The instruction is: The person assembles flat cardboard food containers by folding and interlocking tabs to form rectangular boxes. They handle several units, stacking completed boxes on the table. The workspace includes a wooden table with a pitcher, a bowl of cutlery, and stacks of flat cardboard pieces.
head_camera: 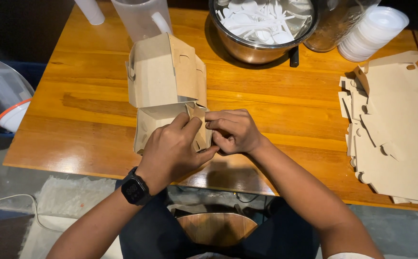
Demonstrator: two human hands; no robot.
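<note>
Filling most of the view, the wooden table point(276, 103) carried everything. A stack of flat cardboard blanks point(400, 139) lay along its right edge, and a steel bowl point(254, 48) of white plastic cutlery point(261, 19) stood at the far edge, with a stack of white lids point(374, 31) just beside it toward the far right corner. A clear plastic jug point(139, 17) stood at the far edge, left of the bowl. Near the front edge sat the half-folded cardboard box point(163, 81), its lid flap raised. The left hand point(173, 148), a black watch point(134, 189) on its wrist, pressed on the box's front wall, fingers curled together. The right hand point(233, 132) pinched the box's right corner flap, fingertips clamped on the cardboard.
</note>
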